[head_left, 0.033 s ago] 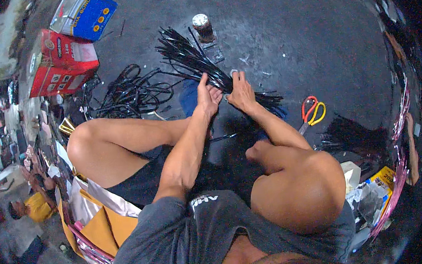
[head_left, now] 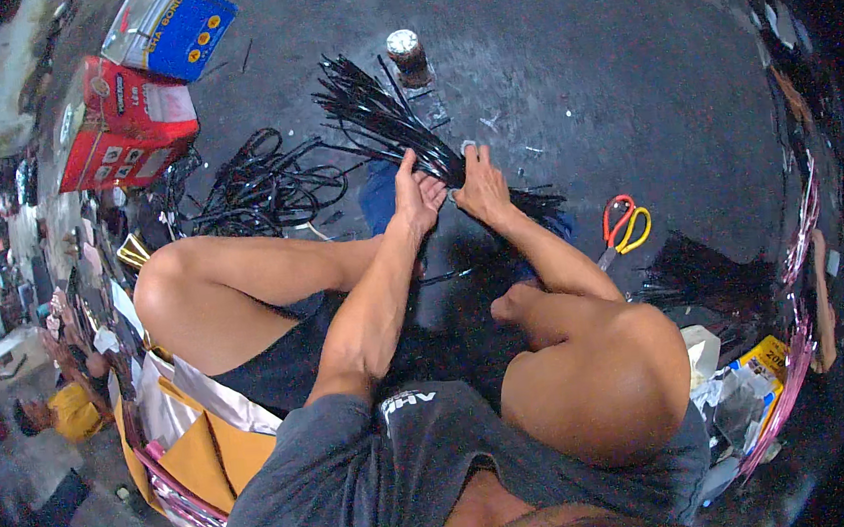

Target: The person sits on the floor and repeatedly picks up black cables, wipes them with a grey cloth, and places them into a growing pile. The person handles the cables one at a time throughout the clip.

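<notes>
A bundle of thin, shiny black strips (head_left: pixel 373 107) slants across the space in front of my shins, its loose ends fanning out at the far left. My left hand (head_left: pixel 420 196) holds it from the near side, thumb up against the strips and fingers curled. Just to the right, my right hand (head_left: pixel 482 192) grips the bundle near its middle. Something small and pale shows at that hand's fingertips; I cannot tell what it is. Shorter strip ends stick out past my right wrist. Dark blue material lies under the bundle.
Left of the bundle lies a tangled heap of black strips (head_left: pixel 260 187). Beyond are a red box (head_left: pixel 134 128) and a blue-and-clear container (head_left: pixel 183 33). A small round tin (head_left: pixel 407 52) stands ahead. Scissors (head_left: pixel 625 226) with red and yellow handles lie right; an orange-brown bag (head_left: pixel 203 453) sits left.
</notes>
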A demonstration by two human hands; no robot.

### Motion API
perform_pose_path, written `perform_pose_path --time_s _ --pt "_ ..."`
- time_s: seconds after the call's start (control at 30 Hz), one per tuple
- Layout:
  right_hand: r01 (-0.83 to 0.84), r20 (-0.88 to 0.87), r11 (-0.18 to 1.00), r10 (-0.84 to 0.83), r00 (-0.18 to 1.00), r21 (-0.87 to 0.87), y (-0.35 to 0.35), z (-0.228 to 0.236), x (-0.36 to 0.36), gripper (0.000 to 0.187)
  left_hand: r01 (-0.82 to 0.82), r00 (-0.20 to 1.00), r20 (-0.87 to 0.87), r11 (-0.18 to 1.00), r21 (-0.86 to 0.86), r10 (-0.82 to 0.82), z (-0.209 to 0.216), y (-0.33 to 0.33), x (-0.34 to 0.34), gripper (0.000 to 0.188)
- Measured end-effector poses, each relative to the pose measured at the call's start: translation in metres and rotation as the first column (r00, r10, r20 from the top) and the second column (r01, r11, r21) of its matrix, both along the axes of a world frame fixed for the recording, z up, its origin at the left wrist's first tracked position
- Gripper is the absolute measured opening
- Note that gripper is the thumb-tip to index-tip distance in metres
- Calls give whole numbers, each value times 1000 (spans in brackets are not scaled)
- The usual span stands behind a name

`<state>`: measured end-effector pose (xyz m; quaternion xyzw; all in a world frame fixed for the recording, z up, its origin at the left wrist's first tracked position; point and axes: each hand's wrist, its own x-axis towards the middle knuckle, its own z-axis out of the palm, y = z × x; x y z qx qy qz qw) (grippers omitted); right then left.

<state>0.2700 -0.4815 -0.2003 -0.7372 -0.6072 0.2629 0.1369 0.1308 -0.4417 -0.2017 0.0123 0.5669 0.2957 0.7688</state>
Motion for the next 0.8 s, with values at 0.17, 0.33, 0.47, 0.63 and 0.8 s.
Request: perform_pose_path --time_s 0.17,0.33,0.47,0.63,0.8 --pt "-61 10 996 62 998 -70 12 -19 -1 63 -5 1000 -23 997 75 7 -5 -3 4 68" --pt "-112 -25 980 109 994 -166 27 5 20 56 76 989 -136 992 103 -62 2 -8 21 39" --pt "-211 -41 966 208 977 -146 27 32 38 56 140 985 -121 984 109 -127 7 1 31 30" --pt "-377 -497 832 145 855 -407 33 54 51 39 -169 940 317 979 115 125 9 36 29 23" --pt "-390 -720 842 2 694 -373 11 67 59 15 -337 898 357 924 182 257 12 72 13 14"
